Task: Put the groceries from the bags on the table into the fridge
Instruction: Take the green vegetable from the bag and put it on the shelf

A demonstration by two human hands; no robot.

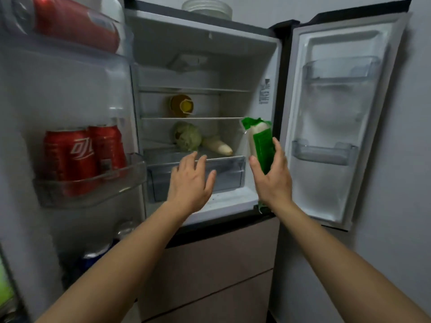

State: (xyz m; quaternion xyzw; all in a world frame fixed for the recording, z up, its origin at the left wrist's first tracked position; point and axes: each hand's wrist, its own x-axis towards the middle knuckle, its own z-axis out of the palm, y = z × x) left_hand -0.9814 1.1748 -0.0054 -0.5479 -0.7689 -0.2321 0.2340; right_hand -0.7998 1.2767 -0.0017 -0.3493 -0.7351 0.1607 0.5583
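The fridge (263, 66) stands open with both doors swung wide. My right hand (271, 180) grips a green and white packet (261, 141), held upright in front of the fridge's right edge. My left hand (190, 180) reaches toward the clear crisper drawer (233, 173), fingers straight, holding nothing. A cabbage (187, 136) and a white radish (218, 146) lie on the lowest shelf. A yellow-lidded jar (182, 105) sits on the shelf above.
Red cola cans (81, 157) fill the left door bin, and another red can (74, 24) lies in the bin above. The right door bins (324, 152) hold nothing. Stacked bowls (207, 7) sit on the fridge top. Brown drawers (221, 264) lie below.
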